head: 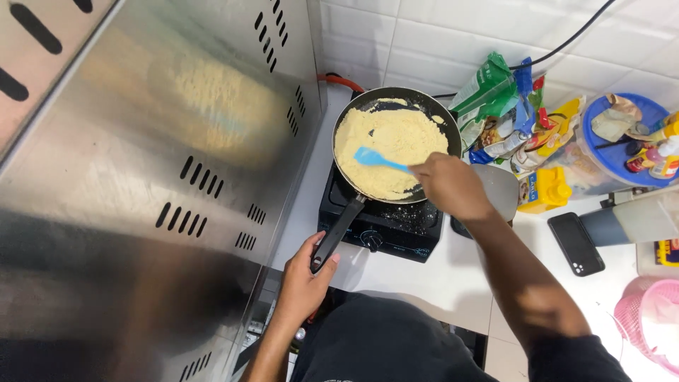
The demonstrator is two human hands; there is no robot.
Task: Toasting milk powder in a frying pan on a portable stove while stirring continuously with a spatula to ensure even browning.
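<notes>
From the head camera, your left hand (305, 277) grips the black handle of the frying pan (346, 120) on the stove (396, 225). Your right hand (451, 185) holds a blue spatula (375, 159), its blade resting in the yellow crumbly mixture (396, 141).

The right hand (453, 185) covers the blue spatula's (378, 159) handle and part of the frying pan's (396, 145) near rim. The pink basket (647, 322) is cut off at the right edge, and the jumbled packets (509, 113) by the wall are too small to tell apart.
</notes>
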